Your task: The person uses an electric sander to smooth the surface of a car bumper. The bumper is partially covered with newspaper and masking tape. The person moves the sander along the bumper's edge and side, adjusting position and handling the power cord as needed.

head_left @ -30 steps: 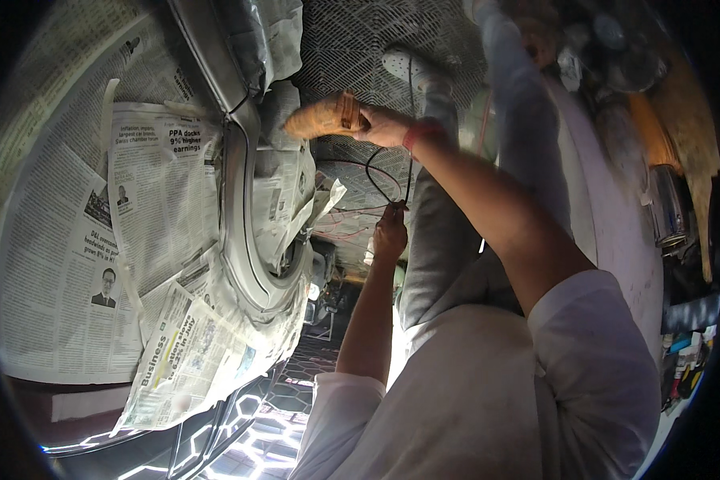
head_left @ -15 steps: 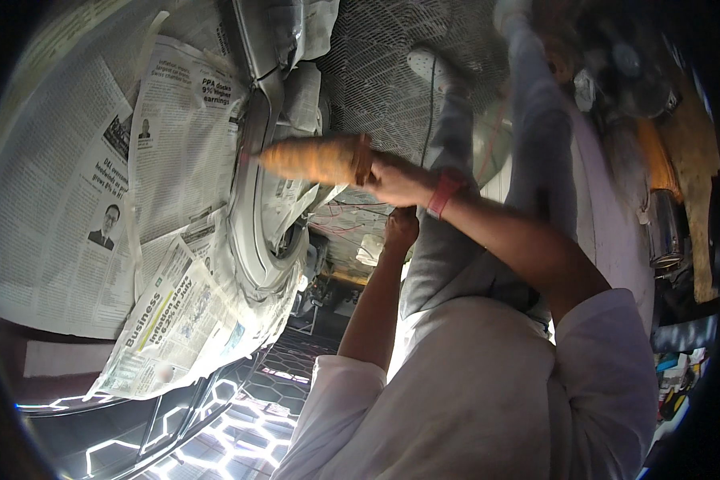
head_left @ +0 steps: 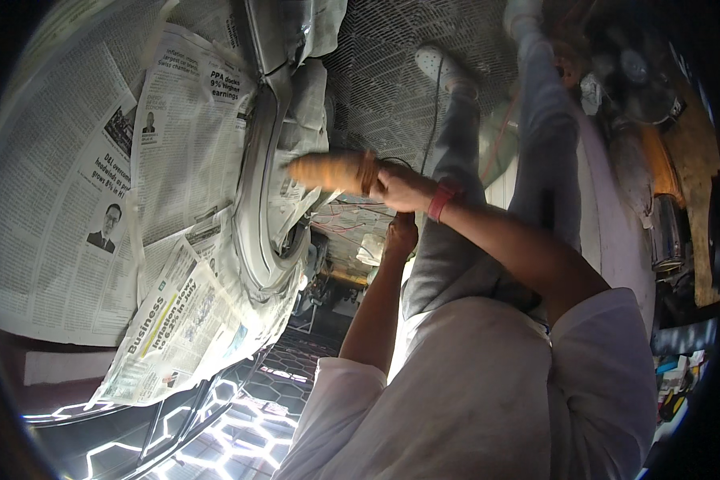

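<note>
My right hand (head_left: 404,189), with a red band at the wrist, is closed round the near end of an orange-brown tapered tool (head_left: 328,171). Motion blurs the tool, so its exact kind does not show. Its narrow end points left, toward a grey curved car-body frame (head_left: 250,204), and appears apart from it. Just below the right hand, my left hand (head_left: 402,234) is closed in a fist; what it grips, if anything, is hidden. Newspaper sheets (head_left: 184,136) cover the body panels to the left, and more paper (head_left: 302,108) hangs inside the frame's opening.
A dark cord (head_left: 434,128) runs across the patterned floor (head_left: 376,72) beside my shoe (head_left: 434,62). Thin red wires (head_left: 340,218) lie past my left hand. At right stand a metal can (head_left: 666,240), an orange item (head_left: 664,164) and a wooden board (head_left: 698,216).
The orange-brown tool has swung right, its narrow end drawing away from the grey frame. My right hand has shifted slightly with it; my left hand stays nearly where it was.
</note>
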A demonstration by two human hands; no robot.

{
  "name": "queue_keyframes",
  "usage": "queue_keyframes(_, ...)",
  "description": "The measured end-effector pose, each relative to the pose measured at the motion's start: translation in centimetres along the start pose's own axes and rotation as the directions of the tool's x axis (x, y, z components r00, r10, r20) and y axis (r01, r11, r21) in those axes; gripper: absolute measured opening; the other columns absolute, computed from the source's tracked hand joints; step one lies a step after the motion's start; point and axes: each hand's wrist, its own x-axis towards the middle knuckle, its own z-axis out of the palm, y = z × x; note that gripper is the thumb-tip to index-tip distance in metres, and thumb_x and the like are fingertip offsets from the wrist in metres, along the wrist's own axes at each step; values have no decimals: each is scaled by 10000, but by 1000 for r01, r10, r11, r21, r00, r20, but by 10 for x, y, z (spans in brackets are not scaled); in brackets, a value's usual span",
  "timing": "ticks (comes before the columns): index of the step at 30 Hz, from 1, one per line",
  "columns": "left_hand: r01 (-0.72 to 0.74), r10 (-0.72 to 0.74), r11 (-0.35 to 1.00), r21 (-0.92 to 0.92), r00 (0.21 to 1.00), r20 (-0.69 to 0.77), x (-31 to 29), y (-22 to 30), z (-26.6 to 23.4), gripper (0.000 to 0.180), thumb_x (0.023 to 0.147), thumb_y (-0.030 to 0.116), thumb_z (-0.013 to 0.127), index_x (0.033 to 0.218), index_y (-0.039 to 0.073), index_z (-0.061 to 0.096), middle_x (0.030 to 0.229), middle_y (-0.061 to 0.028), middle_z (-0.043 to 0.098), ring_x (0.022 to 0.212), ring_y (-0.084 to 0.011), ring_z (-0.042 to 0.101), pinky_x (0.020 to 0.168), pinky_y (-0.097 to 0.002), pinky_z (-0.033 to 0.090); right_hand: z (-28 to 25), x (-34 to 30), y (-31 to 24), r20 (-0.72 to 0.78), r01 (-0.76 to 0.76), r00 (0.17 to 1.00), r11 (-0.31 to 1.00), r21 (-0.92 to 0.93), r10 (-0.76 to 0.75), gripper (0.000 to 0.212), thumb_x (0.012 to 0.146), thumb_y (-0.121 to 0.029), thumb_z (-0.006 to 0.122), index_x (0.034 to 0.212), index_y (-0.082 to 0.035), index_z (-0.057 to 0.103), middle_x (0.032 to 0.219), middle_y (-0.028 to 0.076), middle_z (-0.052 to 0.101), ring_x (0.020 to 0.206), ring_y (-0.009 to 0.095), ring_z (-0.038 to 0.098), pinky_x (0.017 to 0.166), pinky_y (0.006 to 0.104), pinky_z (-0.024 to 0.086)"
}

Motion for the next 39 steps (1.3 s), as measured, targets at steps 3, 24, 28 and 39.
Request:
queue_keyframes(3, -42, 37, 980, -194, 999, -27, 2, 33, -20, 288, 1036, 160, 408, 1258, 60, 561, 1241, -278, 606, 1089, -516, 597, 917, -581, 477, -15, 22, 18, -147, -308, 933, 940, 148, 329, 529, 987, -303, 640, 1386, 13, 494, 1301, 279, 630, 1243, 408, 602, 1054, 465, 469)
queue_keyframes(24, 50, -59, 993, -104, 995, -80, 54, 139, -94, 269, 1064, 276, 491, 1265, 112, 560, 1104, -307, 682, 1071, -523, 631, 850, -592, 496, -298, 89, -47, -543, 34, 807, 937, -347, -231, 405, 955, -211, 641, 1341, -102, 583, 1254, 194, 675, 1160, 408, 638, 979, 492, 511)
queue_keyframes(28, -6, -9, 996, -89, 986, -168, 75, 196, -121, 313, 1054, 269, 524, 1307, 86, 537, 1103, -298, 692, 1072, -520, 642, 863, -584, 499, -408, 96, -99, -699, 66, 698, 986, -155, -156, 526, 958, -291, 668, 1409, -60, 525, 1338, 244, 631, 1256, 424, 591, 1083, 485, 458)
queue_keyframes(39, 195, -167, 970, 143, 968, -190, 97, 264, -199, 339, 1072, 352, 426, 1251, 106, 576, 1187, -280, 680, 1131, -505, 625, 907, -600, 493, -482, 53, -201, -714, 284, 507, 875, -391, -483, 250, 900, -98, 612, 1136, -24, 649, 1093, 227, 692, 1031, 438, 652, 893, 511, 532)
